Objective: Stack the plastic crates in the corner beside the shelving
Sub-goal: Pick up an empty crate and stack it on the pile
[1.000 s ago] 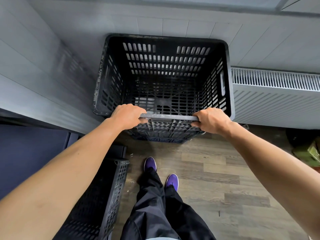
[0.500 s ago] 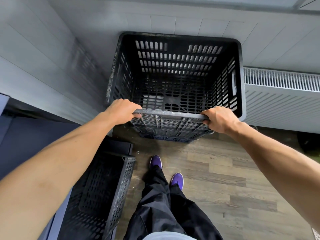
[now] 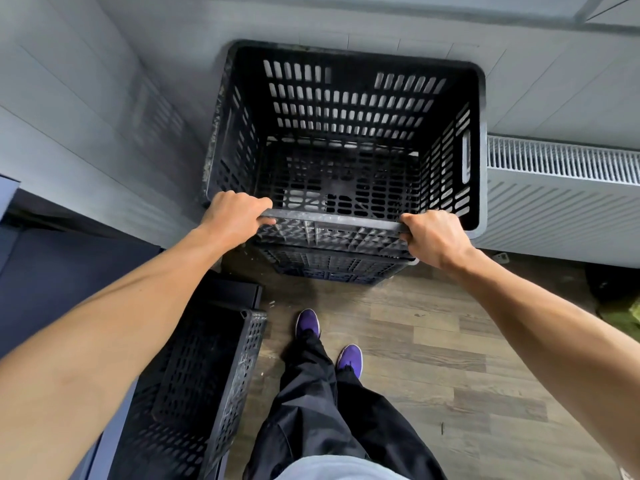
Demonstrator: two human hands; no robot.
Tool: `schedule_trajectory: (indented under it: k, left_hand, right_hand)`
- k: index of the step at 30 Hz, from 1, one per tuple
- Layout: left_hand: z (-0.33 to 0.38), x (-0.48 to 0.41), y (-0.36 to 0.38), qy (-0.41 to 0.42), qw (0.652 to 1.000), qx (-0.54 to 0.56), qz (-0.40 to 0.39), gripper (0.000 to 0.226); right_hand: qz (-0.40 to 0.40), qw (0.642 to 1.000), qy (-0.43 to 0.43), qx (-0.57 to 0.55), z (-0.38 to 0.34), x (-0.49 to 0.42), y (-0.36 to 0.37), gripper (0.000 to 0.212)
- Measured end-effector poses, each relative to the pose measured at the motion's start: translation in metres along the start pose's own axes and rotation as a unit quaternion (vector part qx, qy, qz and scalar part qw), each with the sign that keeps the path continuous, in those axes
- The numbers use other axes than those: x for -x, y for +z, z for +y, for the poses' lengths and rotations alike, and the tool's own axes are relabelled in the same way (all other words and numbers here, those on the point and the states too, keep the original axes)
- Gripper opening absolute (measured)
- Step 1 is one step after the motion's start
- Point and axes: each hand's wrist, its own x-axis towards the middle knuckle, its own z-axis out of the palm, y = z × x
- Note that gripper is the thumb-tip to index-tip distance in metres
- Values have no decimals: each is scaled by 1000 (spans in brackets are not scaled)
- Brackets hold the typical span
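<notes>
A black slotted plastic crate [image 3: 346,109] sits on top of other crates [image 3: 332,268] in the corner where two grey walls meet. It is empty and its open top faces me. My left hand [image 3: 235,216] is closed over the near rim at its left end. My right hand [image 3: 436,237] grips the same rim at its right end. Another black crate [image 3: 207,382] stands on the floor at the lower left, partly hidden by my left forearm.
A white radiator [image 3: 561,192] runs along the wall right of the stack. Dark blue shelving [image 3: 52,282] is at the left edge. My legs and purple shoes [image 3: 329,341] stand on the wood-look floor [image 3: 450,341]. A green object [image 3: 627,317] lies at the far right.
The view has shifted so the crate stack appears further right and closer. Both hands stay on the near rim of the top crate.
</notes>
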Motion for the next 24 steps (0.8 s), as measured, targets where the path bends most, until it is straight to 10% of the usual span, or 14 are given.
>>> schedule_trajectory:
  k: [24]
  left_hand:
    - [-3,-3,18,-19,998,60,-7,29]
  right_hand:
    - [-65,996,-47,-26,13,-8,4,20]
